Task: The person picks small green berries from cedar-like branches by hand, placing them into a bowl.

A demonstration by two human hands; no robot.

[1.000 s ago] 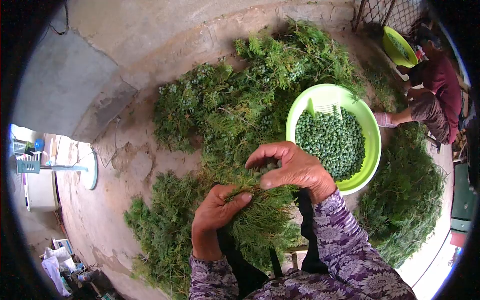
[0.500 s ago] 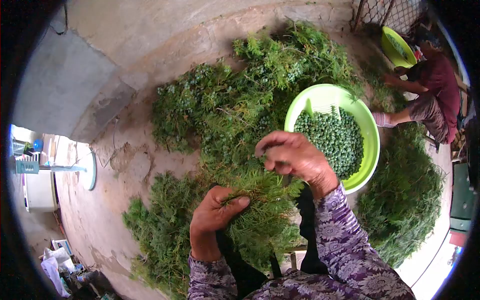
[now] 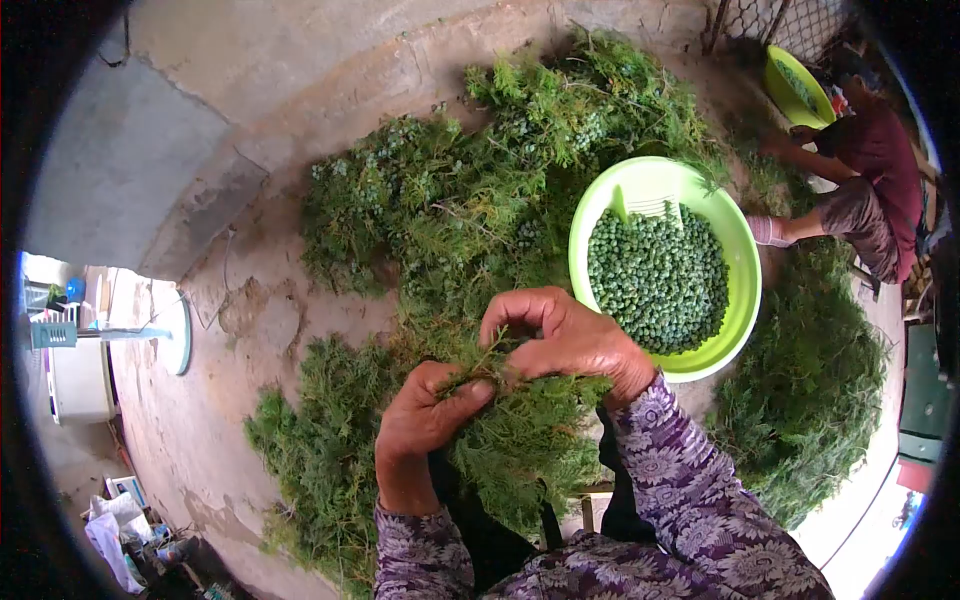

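My left hand point(image 3: 428, 408) is closed on a green evergreen sprig point(image 3: 535, 425), pinched between thumb and fingers, its feathery foliage spreading to the right above my lap. Against the tip of that sprig, my right hand point(image 3: 572, 343) has its thumb and fingers curled in; whether a berry lies between the fingertips is too small to tell. Just beyond my right wrist stands a lime-green basin point(image 3: 745, 290) holding a heap of small round green berries point(image 3: 660, 280). A large pile of berry-bearing branches point(image 3: 430, 200) lies ahead of my hands.
More cut branches lie at lower left point(image 3: 320, 450) and at right point(image 3: 800, 380). A person in a maroon shirt point(image 3: 885, 170) sits at upper right near a second green basin point(image 3: 798, 88). A pale fan-like stand point(image 3: 175, 335) is at far left. A concrete wall point(image 3: 300, 60) runs behind.
My right hand has come down and left from above the sprig to its tip, beside my left hand. My left hand keeps its hold, nearly still.
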